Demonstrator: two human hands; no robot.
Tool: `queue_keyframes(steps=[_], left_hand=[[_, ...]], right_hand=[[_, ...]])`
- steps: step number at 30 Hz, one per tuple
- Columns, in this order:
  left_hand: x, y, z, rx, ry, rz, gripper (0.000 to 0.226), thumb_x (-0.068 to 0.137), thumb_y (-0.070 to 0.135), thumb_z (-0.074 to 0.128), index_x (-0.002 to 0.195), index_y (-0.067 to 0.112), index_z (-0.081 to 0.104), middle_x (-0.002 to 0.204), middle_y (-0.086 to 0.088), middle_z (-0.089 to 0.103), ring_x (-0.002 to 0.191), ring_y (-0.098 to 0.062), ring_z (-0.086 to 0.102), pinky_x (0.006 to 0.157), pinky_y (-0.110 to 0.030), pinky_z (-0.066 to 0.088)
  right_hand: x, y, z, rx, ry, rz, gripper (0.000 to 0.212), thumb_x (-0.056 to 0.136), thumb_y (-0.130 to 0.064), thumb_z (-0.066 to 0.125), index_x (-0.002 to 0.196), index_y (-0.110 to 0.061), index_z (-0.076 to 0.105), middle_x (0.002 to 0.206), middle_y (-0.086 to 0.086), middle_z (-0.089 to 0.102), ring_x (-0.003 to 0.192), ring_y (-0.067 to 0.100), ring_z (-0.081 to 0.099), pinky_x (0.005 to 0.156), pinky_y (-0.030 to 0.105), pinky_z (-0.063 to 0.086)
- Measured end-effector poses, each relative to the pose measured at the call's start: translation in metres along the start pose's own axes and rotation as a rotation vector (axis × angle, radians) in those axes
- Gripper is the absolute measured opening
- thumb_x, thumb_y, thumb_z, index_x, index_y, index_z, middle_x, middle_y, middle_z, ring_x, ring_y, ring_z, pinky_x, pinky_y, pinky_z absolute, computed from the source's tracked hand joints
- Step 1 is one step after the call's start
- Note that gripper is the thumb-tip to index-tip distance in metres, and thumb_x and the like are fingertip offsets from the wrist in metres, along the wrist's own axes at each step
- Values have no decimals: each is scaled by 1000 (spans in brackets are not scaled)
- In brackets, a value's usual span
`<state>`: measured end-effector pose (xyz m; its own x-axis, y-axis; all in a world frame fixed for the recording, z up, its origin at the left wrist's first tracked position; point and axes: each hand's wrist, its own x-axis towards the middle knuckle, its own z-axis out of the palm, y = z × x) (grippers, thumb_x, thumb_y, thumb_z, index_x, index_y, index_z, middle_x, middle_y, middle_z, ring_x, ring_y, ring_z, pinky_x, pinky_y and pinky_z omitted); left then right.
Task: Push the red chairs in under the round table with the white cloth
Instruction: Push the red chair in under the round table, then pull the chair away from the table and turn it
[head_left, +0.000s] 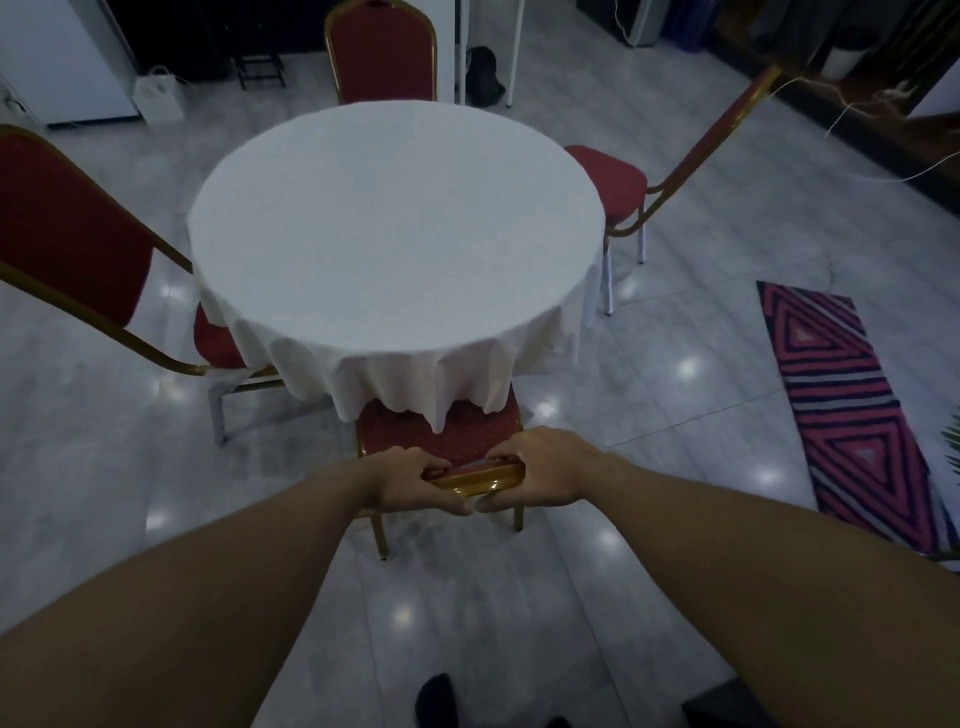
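Head view: both hands clasp the near chair back, lower centre.
Left hand: clenched on the top rail.
Right hand: same rail, for a straight shove under the table.

No readable text, labels, brands or numbers anywhere in view. The rug carries only a striped triangle pattern. Nothing is printed on the white cloth.
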<state>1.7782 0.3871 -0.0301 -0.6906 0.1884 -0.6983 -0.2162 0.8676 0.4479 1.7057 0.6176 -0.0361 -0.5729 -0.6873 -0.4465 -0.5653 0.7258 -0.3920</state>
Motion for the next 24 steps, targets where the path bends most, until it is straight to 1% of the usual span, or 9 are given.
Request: queue_keyframes(steps=[2, 4, 5, 10, 15, 17, 20, 21, 24], left_hand=[[2, 14, -7, -1, 20, -13, 105, 57, 99, 53, 141, 36, 55, 136, 5, 61, 124, -21, 56, 107, -41, 43], [2, 32, -18, 6, 62, -37, 100, 68, 94, 47, 143, 29, 54, 141, 1, 58, 127, -25, 55, 107, -42, 42], [3, 39, -23, 17, 95, -41, 94, 75, 90, 45, 143, 26, 53, 142, -3, 58, 127, -26, 55, 106, -42, 42], [23, 88, -44, 99, 254, -84, 83, 87, 79, 43, 145, 19, 52, 144, -9, 58, 128, -28, 55, 100, -39, 42], [52, 143, -66, 106, 322, -145, 84, 86, 77, 47, 147, 19, 50, 150, -11, 51, 135, -30, 49, 107, -42, 41], [64, 165, -71, 112, 340, -167, 96, 79, 86, 43, 152, 23, 43, 154, -9, 47, 138, -31, 46, 110, -45, 38], [81, 193, -81, 114, 382, -162, 134, 48, 108, 26, 153, 26, 40, 155, -7, 46, 139, -30, 45, 111, -50, 38], [90, 204, -85, 122, 390, -162, 138, 44, 109, 23, 153, 26, 40, 156, -7, 46, 139, -30, 45, 112, -51, 37], [112, 234, -99, 95, 412, -159, 110, 67, 94, 39, 151, 24, 42, 154, -7, 48, 139, -30, 46, 111, -50, 38]], right_hand=[[-6, 6, -12, 11, -35, 30, 89, 65, -100, 61, 123, -33, 74, 110, -11, 77, 99, 11, 69, 88, 37, 57], [-11, 17, -27, -2, -62, 60, 118, 57, -107, 53, 147, -31, 63, 140, -5, 69, 124, 18, 64, 103, 38, 51], [-11, 24, -32, 11, -58, 78, 123, 56, -109, 49, 151, -31, 59, 146, -4, 66, 130, 21, 62, 107, 40, 50], [-19, 63, -72, 43, -19, 73, 93, 84, -89, 57, 155, -28, 54, 154, 2, 60, 136, 26, 58, 111, 43, 47], [-30, 119, -120, 27, 33, 78, 99, 90, -85, 54, 162, -19, 44, 164, 7, 50, 147, 28, 49, 118, 45, 41], [-36, 143, -137, 33, 51, 81, 101, 88, -87, 53, 163, -19, 43, 165, 7, 48, 148, 27, 48, 119, 45, 40], [-43, 175, -162, 27, 74, 78, 102, 88, -87, 52, 165, -21, 41, 166, 5, 47, 150, 27, 46, 118, 45, 39], [-46, 188, -171, 23, 89, 78, 101, 88, -87, 52, 165, -22, 40, 167, 5, 47, 150, 27, 46, 119, 45, 38], [-49, 224, -196, 17, 108, 102, 98, 90, -85, 53, 165, -24, 39, 167, 5, 47, 149, 28, 47, 118, 45, 38]])
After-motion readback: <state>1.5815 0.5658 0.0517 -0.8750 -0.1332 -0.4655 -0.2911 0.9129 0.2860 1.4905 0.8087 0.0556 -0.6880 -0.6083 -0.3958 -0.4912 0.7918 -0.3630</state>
